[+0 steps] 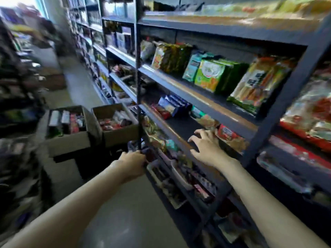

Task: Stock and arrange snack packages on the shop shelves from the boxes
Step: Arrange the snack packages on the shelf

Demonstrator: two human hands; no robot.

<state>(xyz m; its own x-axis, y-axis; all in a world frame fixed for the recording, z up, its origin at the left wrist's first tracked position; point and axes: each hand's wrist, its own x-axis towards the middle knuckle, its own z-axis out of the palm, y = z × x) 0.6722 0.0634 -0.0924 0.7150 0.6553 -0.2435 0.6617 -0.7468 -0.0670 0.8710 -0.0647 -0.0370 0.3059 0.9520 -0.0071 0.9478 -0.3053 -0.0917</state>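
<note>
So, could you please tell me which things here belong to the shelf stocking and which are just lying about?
Belongs to the job:
- two open cardboard boxes of snacks: left box, right box
- red packet by the right hand
- bare shelf patch

Just about:
- green packs on the shelf above
- blurred goods across the aisle

A grey floor (125, 221) runs from 6 o'clock up the aisle toward 11 o'clock. A bright window (16, 0) glows at 11 o'clock. Blurred dark clutter (16, 90) fills the 9 o'clock side, too smeared to tell what it is
</note>
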